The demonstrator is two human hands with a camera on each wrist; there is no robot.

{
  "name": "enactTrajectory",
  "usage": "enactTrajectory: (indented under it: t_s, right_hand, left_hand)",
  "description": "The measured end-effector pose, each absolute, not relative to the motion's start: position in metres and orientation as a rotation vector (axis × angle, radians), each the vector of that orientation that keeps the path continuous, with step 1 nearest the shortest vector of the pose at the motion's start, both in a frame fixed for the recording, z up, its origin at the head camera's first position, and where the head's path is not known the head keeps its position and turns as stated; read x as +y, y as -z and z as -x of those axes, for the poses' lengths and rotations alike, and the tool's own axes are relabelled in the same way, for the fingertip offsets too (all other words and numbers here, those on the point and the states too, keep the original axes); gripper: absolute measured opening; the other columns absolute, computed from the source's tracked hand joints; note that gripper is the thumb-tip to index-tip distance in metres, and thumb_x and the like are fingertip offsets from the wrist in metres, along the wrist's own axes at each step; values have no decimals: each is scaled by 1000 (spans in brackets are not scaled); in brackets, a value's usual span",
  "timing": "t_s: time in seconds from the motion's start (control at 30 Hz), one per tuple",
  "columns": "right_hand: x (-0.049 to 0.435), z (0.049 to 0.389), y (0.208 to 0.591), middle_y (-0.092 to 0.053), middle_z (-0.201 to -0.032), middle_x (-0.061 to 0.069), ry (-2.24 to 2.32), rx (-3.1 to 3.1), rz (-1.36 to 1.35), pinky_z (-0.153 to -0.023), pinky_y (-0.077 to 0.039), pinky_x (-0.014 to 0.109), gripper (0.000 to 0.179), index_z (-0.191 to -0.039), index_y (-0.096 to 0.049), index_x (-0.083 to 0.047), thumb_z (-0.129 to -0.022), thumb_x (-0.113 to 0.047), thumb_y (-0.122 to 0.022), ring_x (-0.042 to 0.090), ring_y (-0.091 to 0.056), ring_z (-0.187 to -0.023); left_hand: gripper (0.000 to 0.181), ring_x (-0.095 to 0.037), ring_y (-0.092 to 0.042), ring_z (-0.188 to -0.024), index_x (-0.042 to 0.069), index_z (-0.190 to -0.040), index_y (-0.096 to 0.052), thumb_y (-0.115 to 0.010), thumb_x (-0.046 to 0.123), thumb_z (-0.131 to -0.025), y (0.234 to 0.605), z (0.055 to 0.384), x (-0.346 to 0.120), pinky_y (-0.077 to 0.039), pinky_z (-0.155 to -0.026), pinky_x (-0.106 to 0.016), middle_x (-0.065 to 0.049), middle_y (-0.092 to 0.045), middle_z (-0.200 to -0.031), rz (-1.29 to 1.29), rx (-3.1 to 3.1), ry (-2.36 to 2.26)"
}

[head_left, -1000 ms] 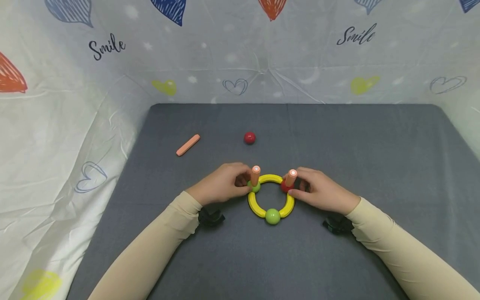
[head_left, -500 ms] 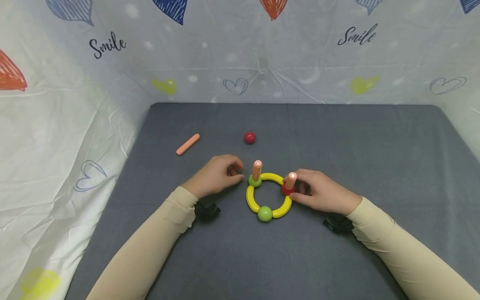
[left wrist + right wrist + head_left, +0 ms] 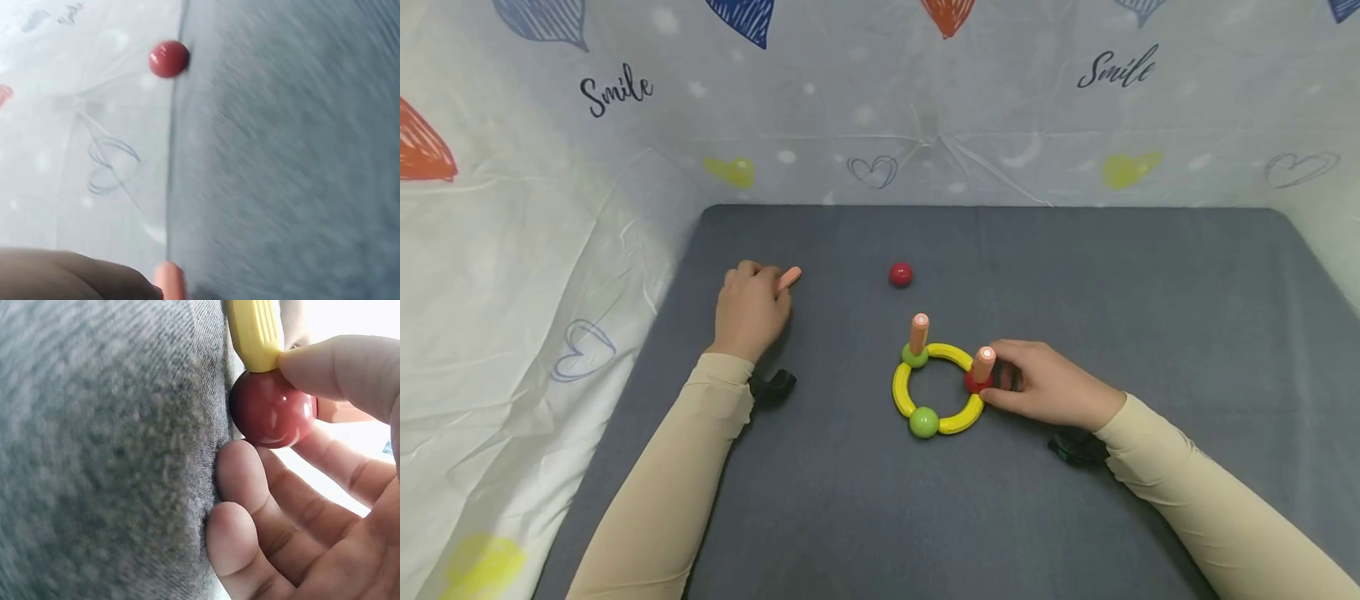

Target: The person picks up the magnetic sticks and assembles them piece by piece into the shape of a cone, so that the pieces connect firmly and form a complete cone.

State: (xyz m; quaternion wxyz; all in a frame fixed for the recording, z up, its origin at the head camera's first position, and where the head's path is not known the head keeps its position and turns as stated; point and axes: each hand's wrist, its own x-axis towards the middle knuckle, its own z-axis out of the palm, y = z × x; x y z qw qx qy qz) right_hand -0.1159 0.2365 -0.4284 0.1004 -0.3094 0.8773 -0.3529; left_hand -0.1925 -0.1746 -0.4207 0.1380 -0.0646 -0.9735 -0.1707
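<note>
At the table's left my left hand (image 3: 748, 310) has its thumb and fingers around an orange stick (image 3: 791, 277), whose far end pokes out past them. My right hand (image 3: 1045, 382) pinches a red ball (image 3: 976, 385) on the right side of a ring; in the right wrist view the thumb rests where this ball meets a yellow curved piece (image 3: 257, 334). The ring is made of yellow curved pieces (image 3: 902, 390) joined by balls, with a green ball (image 3: 923, 422) in front and another green ball (image 3: 915, 357) behind. Orange sticks stand upright on the rear green ball and the red ball.
A loose red ball (image 3: 900, 274) lies behind the ring on the dark grey table (image 3: 1112, 275). White printed cloth (image 3: 1000, 100) hangs behind the table and along its left side. A black strap device (image 3: 772, 387) sits at the left wrist.
My left hand has let go of the ring's rear green ball and moved left and back to the lying stick. The ring has turned slightly, its front green ball shifting left. My right hand stays on the red ball.
</note>
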Motion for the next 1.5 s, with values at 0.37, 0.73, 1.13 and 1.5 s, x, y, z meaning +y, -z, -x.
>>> enactTrajectory:
  t_s: [0.37,0.73,1.13,1.5]
  right_hand:
    - [236,116,427,-60,-77,-12,1003,2605,895,-60,-50,26,25,-105,-67,-27,-89,-21,-86,5,-56,-65]
    - [235,114,428,-61,-79,-11,1004,2600,885,-60,-51,26,26,-105,-67,-26,-89,-20,-86,5,-56,-66]
    - [236,114,431,-61,-87,-13,1051,2613,986,-63,-51,25,23,-108,-71,-27,-90,-19,-84,3,-57,-70]
    - [235,115,432,-61,-86,-11,1061,2607,987,-63,-51,25,25,-110,-71,-26,-90,-19,-84,3,-56,-69]
  left_hand:
    - [25,-40,-62,-90,-3,-120,-69,-65,8,-98,418,195,-171,-52,-81,-54,-22,-67,-103,156,-3077,623]
    - [34,-25,-62,-97,13,-132,-63,-70,21,-100,387,172,-131,-53,-81,-39,-6,-67,-111,405,-3266,1118]
    - [21,-10,-70,-101,8,-117,-68,-74,3,-97,378,133,-85,-57,-94,-29,3,-73,-104,1275,-2953,1576]
    - [18,-7,-70,-99,12,-110,-68,-77,5,-96,387,127,-76,-57,-93,-27,5,-74,-102,1410,-2869,1620]
